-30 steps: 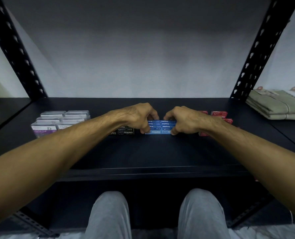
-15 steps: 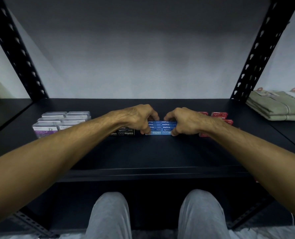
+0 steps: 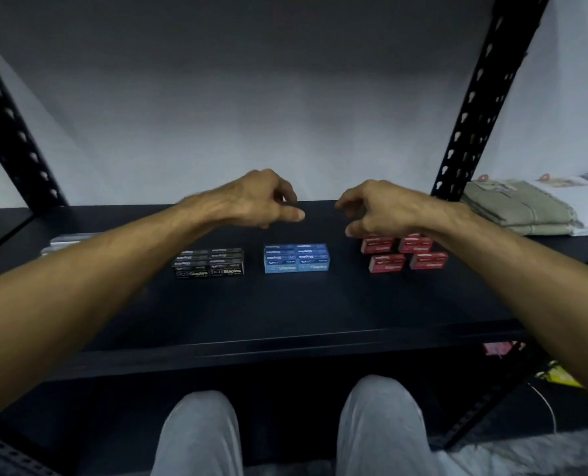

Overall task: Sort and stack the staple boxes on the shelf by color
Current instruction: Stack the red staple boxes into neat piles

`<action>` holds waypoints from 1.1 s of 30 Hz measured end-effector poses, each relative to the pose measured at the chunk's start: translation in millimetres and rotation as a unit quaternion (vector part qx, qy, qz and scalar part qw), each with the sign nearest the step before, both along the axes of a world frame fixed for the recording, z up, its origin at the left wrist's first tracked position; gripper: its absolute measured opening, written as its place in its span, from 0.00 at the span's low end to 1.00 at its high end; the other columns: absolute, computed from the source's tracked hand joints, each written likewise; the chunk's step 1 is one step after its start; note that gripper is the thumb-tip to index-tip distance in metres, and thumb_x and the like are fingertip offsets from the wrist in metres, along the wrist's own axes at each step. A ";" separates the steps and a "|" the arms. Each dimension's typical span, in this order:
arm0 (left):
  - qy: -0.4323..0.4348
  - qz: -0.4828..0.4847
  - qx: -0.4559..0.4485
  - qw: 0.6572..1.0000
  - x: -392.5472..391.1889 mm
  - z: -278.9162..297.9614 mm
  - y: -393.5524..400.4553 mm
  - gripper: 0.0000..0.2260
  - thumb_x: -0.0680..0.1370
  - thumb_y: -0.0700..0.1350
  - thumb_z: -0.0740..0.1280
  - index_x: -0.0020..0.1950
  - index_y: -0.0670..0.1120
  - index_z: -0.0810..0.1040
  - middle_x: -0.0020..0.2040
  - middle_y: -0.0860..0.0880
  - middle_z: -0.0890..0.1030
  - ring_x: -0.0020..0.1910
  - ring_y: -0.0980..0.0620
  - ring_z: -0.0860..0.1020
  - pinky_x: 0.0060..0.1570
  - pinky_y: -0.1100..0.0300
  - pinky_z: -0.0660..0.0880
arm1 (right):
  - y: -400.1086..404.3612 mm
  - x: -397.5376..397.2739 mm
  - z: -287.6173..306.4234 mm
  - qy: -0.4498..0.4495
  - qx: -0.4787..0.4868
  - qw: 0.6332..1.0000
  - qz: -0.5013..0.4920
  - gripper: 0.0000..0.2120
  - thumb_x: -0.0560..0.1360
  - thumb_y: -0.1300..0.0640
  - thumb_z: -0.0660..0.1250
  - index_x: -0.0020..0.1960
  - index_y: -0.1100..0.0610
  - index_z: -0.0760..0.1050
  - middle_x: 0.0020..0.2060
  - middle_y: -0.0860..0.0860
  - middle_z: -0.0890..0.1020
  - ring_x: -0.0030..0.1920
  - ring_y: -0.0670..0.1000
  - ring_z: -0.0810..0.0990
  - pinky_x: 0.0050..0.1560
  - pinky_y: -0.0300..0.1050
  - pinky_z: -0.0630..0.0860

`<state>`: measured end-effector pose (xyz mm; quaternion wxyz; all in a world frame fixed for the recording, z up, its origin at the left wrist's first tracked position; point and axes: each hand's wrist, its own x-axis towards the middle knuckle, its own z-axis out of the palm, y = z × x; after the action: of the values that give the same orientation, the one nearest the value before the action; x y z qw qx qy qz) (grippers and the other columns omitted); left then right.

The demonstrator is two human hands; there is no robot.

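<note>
Three groups of staple boxes sit in a row on the black shelf (image 3: 285,314). The black boxes (image 3: 209,263) lie packed together on the left. The blue boxes (image 3: 296,258) form a tight block in the middle. The red boxes (image 3: 406,254) stand on the right, slightly apart from each other. My left hand (image 3: 261,199) hovers above and behind the black and blue groups, fingers loosely apart, holding nothing. My right hand (image 3: 378,209) hovers over the back red boxes, also holding nothing, and hides part of them.
Grey boxes (image 3: 62,243) peek out behind my left forearm at the far left. Black perforated uprights (image 3: 471,125) frame the shelf. Folded olive cloth (image 3: 515,207) lies on the neighbouring shelf to the right. My knees (image 3: 200,438) are below the shelf edge.
Both hands have let go of the blue block and lifted up and apart. The blue boxes stay in place. The camera has tilted, so the shelf sits lower in view.
</note>
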<state>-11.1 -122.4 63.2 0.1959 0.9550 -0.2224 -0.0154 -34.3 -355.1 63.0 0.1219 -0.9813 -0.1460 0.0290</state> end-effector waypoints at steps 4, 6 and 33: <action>-0.035 -0.038 -0.038 0.998 0.3 -4.2 -31.3 0.14 0.76 0.54 0.70 0.60 0.50 0.81 0.51 0.54 0.81 0.43 0.62 0.77 0.41 0.70 0.68 | -34.5 -5.4 4.7 -0.022 -0.010 0.999 -0.028 0.21 0.75 0.55 0.71 0.67 0.52 0.75 0.58 0.48 0.80 0.54 0.49 0.79 0.56 0.43 0.75; -0.028 -0.065 -0.052 0.996 -3.1 -11.1 -52.5 0.14 0.76 0.52 0.71 0.60 0.49 0.81 0.52 0.54 0.81 0.47 0.61 0.77 0.45 0.69 0.69 | -51.7 -9.3 1.6 -0.016 -0.022 0.999 -0.043 0.19 0.75 0.56 0.72 0.65 0.53 0.76 0.58 0.48 0.81 0.56 0.50 0.79 0.57 0.45 0.76; -0.004 -0.097 0.017 0.995 -5.4 -66.3 -139.3 0.09 0.73 0.45 0.74 0.52 0.46 0.83 0.45 0.49 0.84 0.44 0.53 0.82 0.46 0.60 0.79 | -105.2 -23.6 -59.6 -0.033 0.055 0.997 -0.037 0.08 0.74 0.59 0.72 0.53 0.51 0.83 0.43 0.43 0.81 0.47 0.45 0.81 0.49 0.39 0.75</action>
<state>-16.4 -261.7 -3.1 0.1765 0.9321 -0.3144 -0.0345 -57.9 -460.2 3.4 0.1714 -0.9783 -0.1149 -0.0156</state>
